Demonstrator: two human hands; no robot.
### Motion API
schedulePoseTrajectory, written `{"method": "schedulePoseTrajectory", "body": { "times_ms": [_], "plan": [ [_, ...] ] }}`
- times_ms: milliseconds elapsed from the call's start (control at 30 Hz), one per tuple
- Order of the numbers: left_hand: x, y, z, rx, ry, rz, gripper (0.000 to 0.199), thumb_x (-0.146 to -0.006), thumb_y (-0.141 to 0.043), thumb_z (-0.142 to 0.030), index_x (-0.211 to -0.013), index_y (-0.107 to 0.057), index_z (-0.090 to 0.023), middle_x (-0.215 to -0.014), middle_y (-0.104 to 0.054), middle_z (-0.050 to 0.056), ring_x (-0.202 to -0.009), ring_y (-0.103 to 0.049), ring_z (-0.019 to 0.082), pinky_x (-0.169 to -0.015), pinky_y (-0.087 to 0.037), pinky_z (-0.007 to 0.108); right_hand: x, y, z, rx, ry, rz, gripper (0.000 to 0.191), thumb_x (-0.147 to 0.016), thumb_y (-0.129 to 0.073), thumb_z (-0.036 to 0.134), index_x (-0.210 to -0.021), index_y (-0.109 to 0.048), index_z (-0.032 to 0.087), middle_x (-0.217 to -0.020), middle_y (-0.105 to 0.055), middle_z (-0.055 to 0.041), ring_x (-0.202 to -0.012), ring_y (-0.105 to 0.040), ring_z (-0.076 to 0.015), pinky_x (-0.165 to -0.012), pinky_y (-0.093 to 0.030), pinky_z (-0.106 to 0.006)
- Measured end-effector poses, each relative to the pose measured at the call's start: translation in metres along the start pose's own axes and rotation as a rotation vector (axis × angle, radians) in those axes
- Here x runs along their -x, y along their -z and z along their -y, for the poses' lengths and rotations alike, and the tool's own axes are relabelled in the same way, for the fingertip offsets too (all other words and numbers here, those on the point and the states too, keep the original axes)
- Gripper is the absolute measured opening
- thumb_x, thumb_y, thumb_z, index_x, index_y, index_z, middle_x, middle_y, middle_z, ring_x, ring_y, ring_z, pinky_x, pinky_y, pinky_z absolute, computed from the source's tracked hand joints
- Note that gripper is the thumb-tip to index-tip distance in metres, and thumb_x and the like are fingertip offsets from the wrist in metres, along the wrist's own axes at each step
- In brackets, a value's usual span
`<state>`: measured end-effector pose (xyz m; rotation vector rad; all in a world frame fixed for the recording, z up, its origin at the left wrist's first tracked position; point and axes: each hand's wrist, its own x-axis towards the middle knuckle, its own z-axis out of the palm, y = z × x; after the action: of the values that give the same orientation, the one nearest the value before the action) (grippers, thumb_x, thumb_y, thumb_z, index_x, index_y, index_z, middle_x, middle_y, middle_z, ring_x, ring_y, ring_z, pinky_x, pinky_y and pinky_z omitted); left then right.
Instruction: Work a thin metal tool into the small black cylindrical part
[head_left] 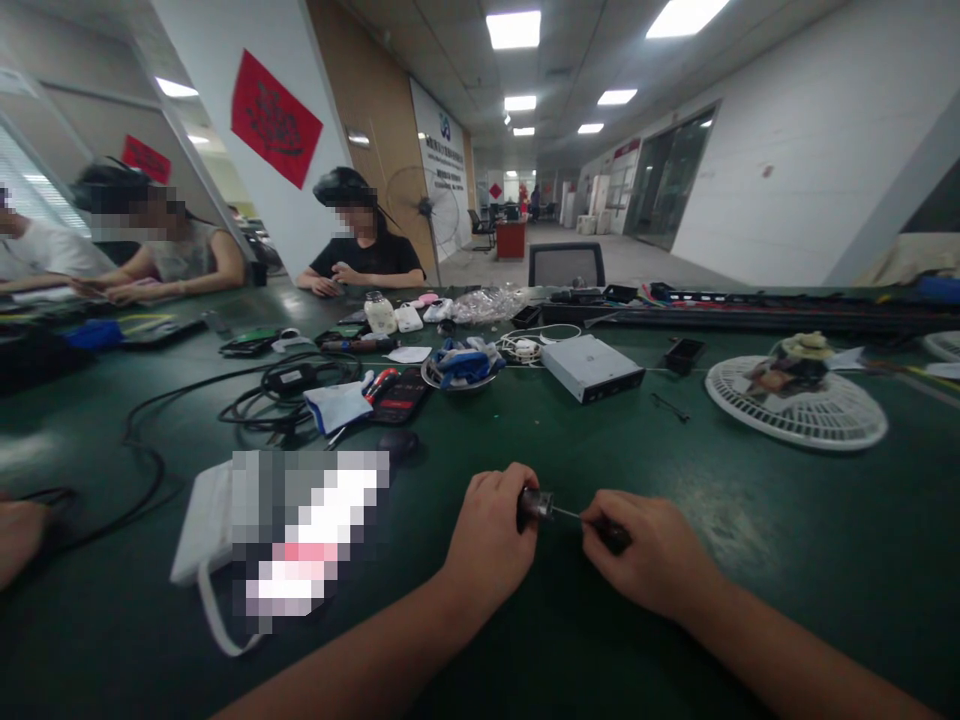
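Applying thin-shafted tool (616,537) to metal cylinder (538,503), apparently | left hand (491,518): fingers grasping cylinder | right hand (646,545): fingers pinching tool | location: above desk (465,430), toward near edge | next: likely needs steady alignment

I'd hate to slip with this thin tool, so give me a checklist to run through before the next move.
1. Small cylinder held: ok, the left hand grips it, metallic end showing.
2. Thin tool held: ok, its dark handle is in the right hand.
3. Tool's shaft pointed at the cylinder's metallic end: ok.
4. Tip properly seated: cannot tell, too small to make out.
5. Grey metal box out of the way: ok, it sits farther up the table, apart from both hands.
6. Other person's hand out of the way: ok, it is at the far left edge.
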<state>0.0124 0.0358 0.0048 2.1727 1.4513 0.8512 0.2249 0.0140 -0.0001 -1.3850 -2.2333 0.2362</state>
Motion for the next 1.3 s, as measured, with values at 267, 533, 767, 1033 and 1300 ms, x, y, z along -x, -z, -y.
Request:
{"method": "schedulePoseTrajectory", "body": {
  "times_ms": [267, 533, 767, 1033, 1300],
  "plan": [
    [-0.001, -0.001, 0.001, -0.017, -0.038, 0.023, 0.026, -0.08, -0.06, -0.006, -0.099, -0.064, -0.024, -0.099, -0.068, 0.001, -0.098, -0.058, 0.023, -0.088, -0.043, 0.039, 0.002, 0.0, -0.005, -0.068, 0.071, -0.05, 0.007, -0.086, -0.057, 0.021, -0.086, -0.064, 0.022, -0.074, -0.067, 0.0013, -0.062, -0.063, -0.0138, -0.059, -0.043, -0.027],
    [-0.003, 0.002, -0.002, -0.01, -0.035, 0.032, 0.023, -0.082, -0.059, -0.007, -0.098, -0.066, -0.023, -0.101, -0.07, 0.002, -0.099, -0.06, 0.024, -0.091, -0.044, 0.04, -0.002, -0.002, -0.002, -0.03, -0.09, -0.058, 0.007, -0.084, -0.061, 0.022, -0.086, -0.067, 0.024, -0.079, -0.07, 0.0016, -0.068, -0.066, -0.0159, -0.062, -0.045, -0.029],
    [-0.002, 0.0, 0.0, 0.043, 0.034, -0.042, 0.027, -0.08, -0.061, -0.007, -0.099, -0.064, -0.025, -0.1, -0.069, 0.001, -0.1, -0.061, 0.023, -0.089, -0.045, 0.039, -0.002, -0.002, 0.002, 0.101, -0.054, 0.015, 0.007, -0.086, -0.057, 0.024, -0.086, -0.065, 0.024, -0.077, -0.069, 0.0007, -0.062, -0.062, -0.0161, -0.056, -0.037, -0.029],
    [-0.006, -0.001, 0.006, 0.199, 0.171, -0.088, 0.02, -0.088, -0.061, -0.02, -0.107, -0.059, -0.025, -0.103, -0.069, 0.003, -0.097, -0.065, 0.021, -0.087, -0.049, 0.037, 0.003, 0.008, -0.001, -0.116, 0.242, 0.214, 0.019, -0.089, -0.059, 0.038, -0.079, -0.06, 0.022, -0.064, -0.061, 0.0031, -0.057, -0.054, -0.0127, -0.058, -0.035, -0.027],
    [-0.005, -0.001, 0.004, 0.174, 0.163, -0.073, 0.021, -0.084, -0.063, -0.017, -0.103, -0.062, -0.024, -0.1, -0.071, 0.002, -0.094, -0.066, 0.021, -0.084, -0.05, 0.036, 0.005, 0.006, 0.003, -0.098, 0.344, 0.274, 0.016, -0.089, -0.059, 0.026, -0.1, -0.071, 0.025, -0.081, -0.071, 0.0003, -0.071, -0.065, -0.0143, -0.061, -0.041, -0.027]
  ]
}}
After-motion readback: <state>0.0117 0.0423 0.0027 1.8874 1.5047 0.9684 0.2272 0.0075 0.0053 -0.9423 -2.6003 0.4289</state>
